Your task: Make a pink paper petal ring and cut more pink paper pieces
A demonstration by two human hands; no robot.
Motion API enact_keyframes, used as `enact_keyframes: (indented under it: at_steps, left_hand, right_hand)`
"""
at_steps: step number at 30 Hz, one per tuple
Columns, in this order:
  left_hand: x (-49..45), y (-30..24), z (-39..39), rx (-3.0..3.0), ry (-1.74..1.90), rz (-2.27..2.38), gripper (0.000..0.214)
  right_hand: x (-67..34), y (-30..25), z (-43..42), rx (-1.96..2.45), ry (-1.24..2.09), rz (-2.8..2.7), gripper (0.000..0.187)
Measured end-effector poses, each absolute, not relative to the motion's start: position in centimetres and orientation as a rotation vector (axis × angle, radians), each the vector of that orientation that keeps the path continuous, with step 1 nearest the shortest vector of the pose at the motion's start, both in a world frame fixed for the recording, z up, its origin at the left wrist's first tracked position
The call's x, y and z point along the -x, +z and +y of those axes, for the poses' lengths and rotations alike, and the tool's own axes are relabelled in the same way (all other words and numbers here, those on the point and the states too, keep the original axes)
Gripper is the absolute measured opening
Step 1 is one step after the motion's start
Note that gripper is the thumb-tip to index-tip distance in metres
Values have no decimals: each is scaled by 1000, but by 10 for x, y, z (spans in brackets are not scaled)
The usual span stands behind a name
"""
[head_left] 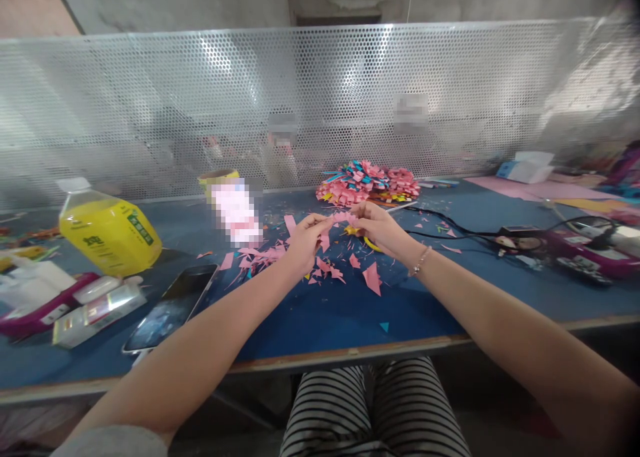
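Observation:
Between my two hands stretches a pink paper strip [343, 217] with a fringed or ruffled edge. My left hand [309, 238] pinches its left end, fingers pressed together. At the other end, my right hand [373, 225] grips the strip between thumb and fingers. Just under the right hand lie yellow-handled scissors [371, 245], partly hidden. Pink paper scraps [265, 258] are strewn on the blue table below and left of my hands. A larger pink scrap [372, 279] lies nearer to me. Beyond the hands sits a heap of pink and blue fringed paper pieces [353, 182].
A perforated metal screen [320, 90] closes off the table's back. On the left stand a yellow liquid bottle [113, 234], a dark phone [173, 307] and a small box [100, 310]. A lit, blurred phone [236, 210] leans behind. Black cables [455, 227] and pink sheets [515, 194] lie right.

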State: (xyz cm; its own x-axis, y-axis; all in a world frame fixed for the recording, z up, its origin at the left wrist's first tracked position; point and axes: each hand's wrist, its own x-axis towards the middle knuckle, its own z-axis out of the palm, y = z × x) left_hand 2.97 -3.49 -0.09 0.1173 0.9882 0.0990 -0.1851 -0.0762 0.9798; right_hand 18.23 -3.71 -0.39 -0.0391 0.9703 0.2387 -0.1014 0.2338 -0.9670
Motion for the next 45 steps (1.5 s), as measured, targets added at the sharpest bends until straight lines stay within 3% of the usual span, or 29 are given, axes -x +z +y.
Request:
enact_keyframes:
  at_steps: [18,28,45]
  left_hand:
    - [-29,-3,-32,-1357,1336,894,6]
    - [-28,-9,-29,-1598,1319,910,21]
    - [-31,-3,-36,-1592,1340,1028,15]
  right_hand:
    - [-185,-4,-34,893,946,-1329,21]
    - [-184,-5,-36,872,817,-1490,19]
    - [-185,-11,-32,919,595,-1605,14]
